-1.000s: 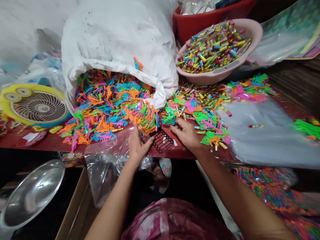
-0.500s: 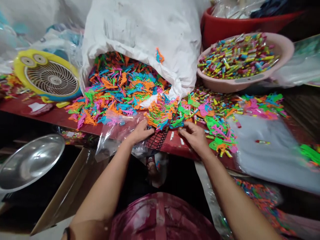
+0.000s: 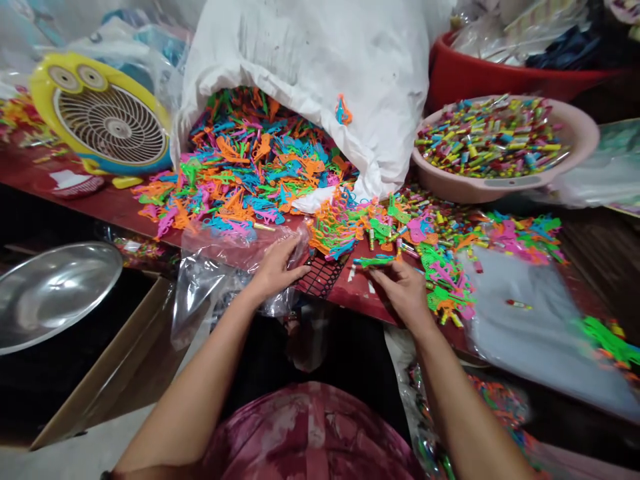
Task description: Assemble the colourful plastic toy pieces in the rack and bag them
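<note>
Along the table edge, my left hand (image 3: 276, 270) lies over a clear plastic bag (image 3: 200, 280), thumb stretched apart from the fingers. Its thumb tip reaches a black wire grid (image 3: 323, 275). My right hand (image 3: 404, 288) pinches a few thin green and blue plastic toy pieces (image 3: 376, 261) just above the red table. Between and beyond the hands lies a stack of orange and green toy pieces (image 3: 335, 223). More loose pieces (image 3: 445, 273), green and pink, lie right of my right hand.
A white sack (image 3: 310, 53) spills colourful plastic pieces (image 3: 250, 173). A yellow fan (image 3: 107, 120) stands left. At right are a pink basin (image 3: 580, 137) of small wrapped tubes, a red tub (image 3: 465, 77) and flat clear bags (image 3: 525, 333). A metal bowl (image 3: 60, 293) sits lower left.
My right hand has lifted flat green and blue pieces off the stack and moved slightly right and nearer. My left hand stays by the bag and grid. The head view has shifted.
</note>
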Tool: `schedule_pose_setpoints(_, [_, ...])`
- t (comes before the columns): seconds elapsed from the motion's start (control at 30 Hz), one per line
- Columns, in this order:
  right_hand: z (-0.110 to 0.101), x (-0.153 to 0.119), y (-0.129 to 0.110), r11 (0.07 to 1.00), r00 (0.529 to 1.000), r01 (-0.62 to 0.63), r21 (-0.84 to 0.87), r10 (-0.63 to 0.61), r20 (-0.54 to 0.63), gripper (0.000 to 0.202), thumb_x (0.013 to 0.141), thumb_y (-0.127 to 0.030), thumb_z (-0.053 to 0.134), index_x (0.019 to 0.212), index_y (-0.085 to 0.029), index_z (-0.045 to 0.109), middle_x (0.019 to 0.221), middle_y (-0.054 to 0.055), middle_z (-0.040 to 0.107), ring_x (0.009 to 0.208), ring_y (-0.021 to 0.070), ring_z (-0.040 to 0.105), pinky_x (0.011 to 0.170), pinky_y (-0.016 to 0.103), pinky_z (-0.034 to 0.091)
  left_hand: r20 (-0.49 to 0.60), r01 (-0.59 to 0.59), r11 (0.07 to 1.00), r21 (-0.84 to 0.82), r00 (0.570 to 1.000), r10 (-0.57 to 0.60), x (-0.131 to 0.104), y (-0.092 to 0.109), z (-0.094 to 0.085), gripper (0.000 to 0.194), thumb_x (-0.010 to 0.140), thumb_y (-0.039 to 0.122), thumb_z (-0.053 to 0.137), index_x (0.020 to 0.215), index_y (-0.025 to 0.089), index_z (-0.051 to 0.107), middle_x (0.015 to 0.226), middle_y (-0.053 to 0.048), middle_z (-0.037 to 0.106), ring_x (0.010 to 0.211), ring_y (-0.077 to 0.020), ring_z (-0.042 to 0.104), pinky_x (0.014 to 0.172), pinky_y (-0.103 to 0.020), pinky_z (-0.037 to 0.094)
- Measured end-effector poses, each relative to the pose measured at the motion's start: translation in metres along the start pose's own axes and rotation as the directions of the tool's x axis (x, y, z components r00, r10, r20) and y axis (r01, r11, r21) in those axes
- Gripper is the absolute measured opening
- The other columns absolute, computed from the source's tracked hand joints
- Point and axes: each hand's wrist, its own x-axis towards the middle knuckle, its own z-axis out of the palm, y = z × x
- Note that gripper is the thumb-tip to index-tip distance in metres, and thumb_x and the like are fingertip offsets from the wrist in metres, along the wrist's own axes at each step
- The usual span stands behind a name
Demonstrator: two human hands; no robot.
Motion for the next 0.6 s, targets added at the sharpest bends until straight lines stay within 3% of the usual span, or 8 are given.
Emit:
schedule_pose_setpoints(0.17, [0.007,-0.014,-0.011,0.985,0.99,-0.131,0.11,0.136,-0.038,0.018,0.077,-0.037,0.073,0.081,-0.02,0.075,0.074,0.003,0.072,0.067,0.0198,0.064,0.067,0.034,0.052,0.04,-0.02,1.0,-0.003,0.999,0.02,0.002,-0.002,0.003,0.073,0.079,0.047,0.072,0.144,0.02,0.05,0.149,-0.014,0.05,0.141,-0.035,0.043,0.119,-0.055,0.028])
schedule_pose_setpoints(0.27, [0.021,-0.018,-0.023,0.952,0.986,-0.134,0.274,0.156,-0.061,0.024,0.073,-0.034,0.076,0.092,-0.019,0.076,0.086,0.005,0.076,0.077,0.0213,0.069,0.076,0.037,0.056,0.068,-0.049,0.999,0.006,0.997,0.049,0.005,-0.002,0.003,0.073,0.081,0.047,0.069,0.145,0.02,0.047,0.151,-0.014,0.048,0.142,-0.033,0.042,0.119,-0.052,0.029])
schedule_pose_setpoints(0.37, [0.035,-0.017,-0.031,0.929,0.98,-0.121,0.35,0.167,-0.106,0.024,0.072,-0.032,0.076,0.092,-0.019,0.076,0.087,0.005,0.076,0.077,0.0203,0.07,0.077,0.036,0.056,0.082,-0.061,0.998,0.027,0.995,0.058,0.005,0.0,0.003,0.073,0.082,0.045,0.068,0.146,0.019,0.045,0.151,-0.014,0.047,0.141,-0.0321,0.042,0.119,-0.052,0.029])
schedule_pose_setpoints(0.6, [0.046,-0.012,-0.031,0.985,0.99,-0.038,0.17,0.06,-0.126,0.014,0.077,-0.031,0.072,0.083,-0.018,0.074,0.071,0.0,0.07,0.065,0.0155,0.063,0.066,0.029,0.051,0.073,-0.022,0.999,0.043,0.997,0.019,0.004,0.001,0.006,0.069,0.081,0.042,0.068,0.144,0.02,0.048,0.149,-0.013,0.051,0.138,-0.032,0.046,0.118,-0.053,0.03])
